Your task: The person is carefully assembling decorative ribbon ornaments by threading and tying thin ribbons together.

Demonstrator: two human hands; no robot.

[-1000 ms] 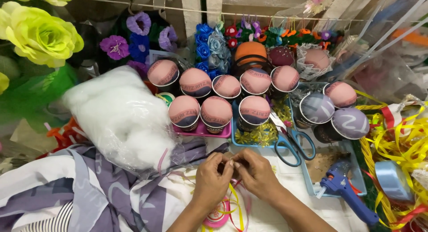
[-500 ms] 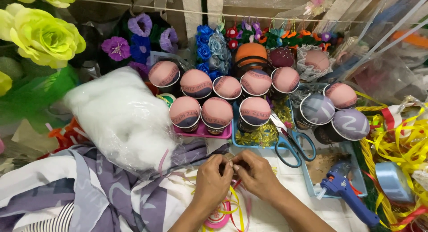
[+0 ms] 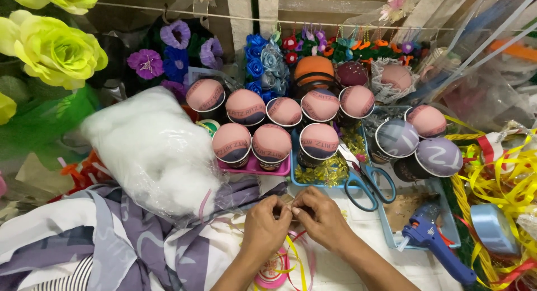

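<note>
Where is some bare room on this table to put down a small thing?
Little room. One pale bare patch lies right of the right hand, before the blue glue gun, below the blue-handled scissors. Behind, fabric-topped cups crowd together; the bag of white stuffing fills the left.

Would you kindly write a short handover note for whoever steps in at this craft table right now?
Left hand and right hand: fingertips meet, pinching a small piece of thin ribbon; too small to tell more.
Below the hands: pink ribbon spool with loose yellow and pink strands.
Right: blue scissors, blue glue gun.
Behind: fabric-topped cups, bag of white stuffing.
Done or left: cannot tell.
</note>
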